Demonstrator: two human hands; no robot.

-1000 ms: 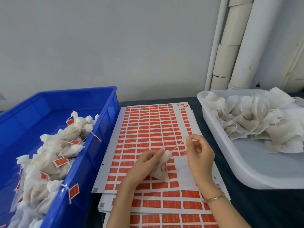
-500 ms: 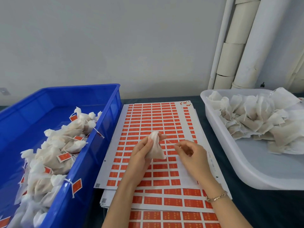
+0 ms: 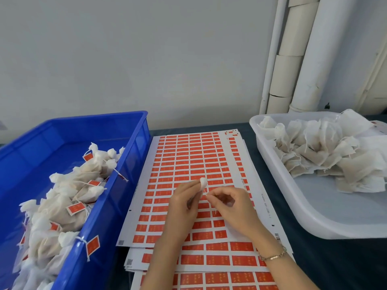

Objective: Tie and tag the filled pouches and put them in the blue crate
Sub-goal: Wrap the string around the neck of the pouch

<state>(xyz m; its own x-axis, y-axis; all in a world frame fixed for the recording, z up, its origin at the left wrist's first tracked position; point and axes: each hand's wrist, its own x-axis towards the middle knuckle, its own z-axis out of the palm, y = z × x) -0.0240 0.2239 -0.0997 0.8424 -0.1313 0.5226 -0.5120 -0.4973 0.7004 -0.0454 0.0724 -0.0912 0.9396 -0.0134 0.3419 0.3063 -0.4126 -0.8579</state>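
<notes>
I see the left hand (image 3: 184,208) gripping a pouch (image 3: 203,182) over the orange sticker sheets (image 3: 188,155), with only its gathered white top showing above the fingers (image 3: 193,190). The right hand (image 3: 232,208), with a bracelet (image 3: 272,257) at the wrist, pinches at the pouch's neck; from here I cannot make out any string. The blue crate (image 3: 117,185) stands on my left, touching the sheets, with tied pouches (image 3: 69,197) heaped inside and one orange tag (image 3: 93,245) hanging over its rim. On my right a white tray (image 3: 293,206) holds a pile of open pouches (image 3: 324,155). It all rests on a dark worktop (image 3: 335,264).
</notes>
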